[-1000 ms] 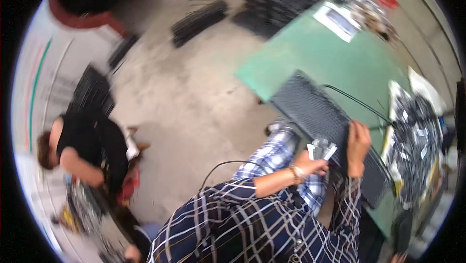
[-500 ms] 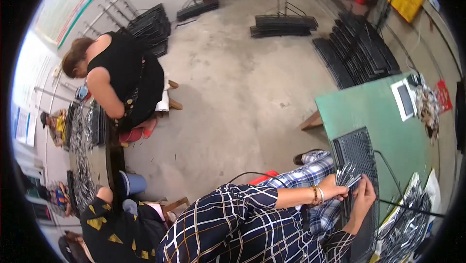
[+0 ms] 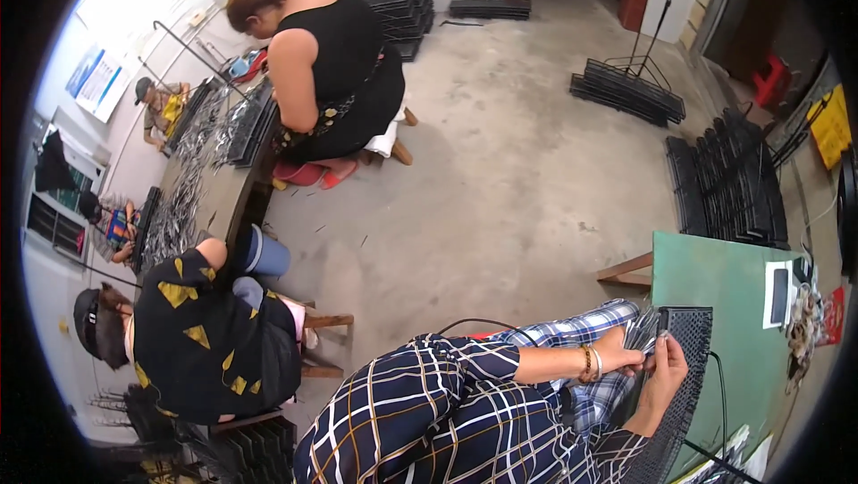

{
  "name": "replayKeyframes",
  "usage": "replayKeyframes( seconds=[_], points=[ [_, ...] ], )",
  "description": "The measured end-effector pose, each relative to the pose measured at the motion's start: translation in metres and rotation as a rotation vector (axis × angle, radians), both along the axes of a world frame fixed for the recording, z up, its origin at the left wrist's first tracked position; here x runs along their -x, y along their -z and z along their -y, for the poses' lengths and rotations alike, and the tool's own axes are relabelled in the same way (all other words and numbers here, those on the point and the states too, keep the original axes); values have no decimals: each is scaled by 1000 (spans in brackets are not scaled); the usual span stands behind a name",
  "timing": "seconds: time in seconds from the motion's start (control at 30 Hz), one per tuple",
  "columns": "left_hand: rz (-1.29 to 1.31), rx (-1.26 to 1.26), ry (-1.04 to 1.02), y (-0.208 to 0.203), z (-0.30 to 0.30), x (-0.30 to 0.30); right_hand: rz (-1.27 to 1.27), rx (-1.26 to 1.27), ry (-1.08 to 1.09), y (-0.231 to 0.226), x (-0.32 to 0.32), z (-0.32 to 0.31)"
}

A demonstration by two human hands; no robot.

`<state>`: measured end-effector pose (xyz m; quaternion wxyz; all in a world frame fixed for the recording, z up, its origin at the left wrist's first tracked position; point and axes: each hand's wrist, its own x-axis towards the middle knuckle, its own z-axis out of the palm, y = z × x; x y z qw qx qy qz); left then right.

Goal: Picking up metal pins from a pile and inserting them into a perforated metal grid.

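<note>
Concrete floor (image 3: 500,180) fills the mid of the workshop, w/ a green-topped table (image 3: 702,278) at approx. 4 o'clock in the view. Bundle of thin silvery strips (image 3: 638,330) is up at the table's left edge, in the left hand (image 3: 617,354), fingers wrapped round its lower end. Right hand (image 3: 663,372) is just beside, at 4 o'clock from the left, thumb & fingertips drawn together nr the strips & the panel's upper end; can't tell what, if anything, they pinch.

Black mesh panel (image 3: 686,363) lies along that same table edge, running from the hands twd 6 o'clock. Beaded bracelet & white bangle (image 3: 596,361) on the left wrist. White-bordered tablet-like item (image 3: 779,294) on the table, approx. 2 o'clock from the hands.

Further out: stacked black racks (image 3: 728,180) at 3 o'clock, another rack stack w/ upright hook (image 3: 626,95) at 2. Blue bucket (image 3: 268,253) at 9, beside a long worktable (image 3: 219,202) bearing heaped silvery strips (image 3: 183,193). Co-worker in black sleeveless top (image 3: 331,46) at 11; seated co-worker in yellow-patterned black (image 3: 214,332) at 8.
</note>
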<state>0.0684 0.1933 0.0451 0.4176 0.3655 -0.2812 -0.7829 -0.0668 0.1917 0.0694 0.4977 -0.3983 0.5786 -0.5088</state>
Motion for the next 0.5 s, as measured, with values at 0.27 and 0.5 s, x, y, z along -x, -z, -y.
replayKeyframes(
  seconds=[0.27,0.5],
  points=[
    [-21,-19,-55,8,-6,-9,140,-21,-98,3,-6,1],
    [-44,-150,-202,5,1,-23,63,89,-96,-17,-15,30]
  ],
)
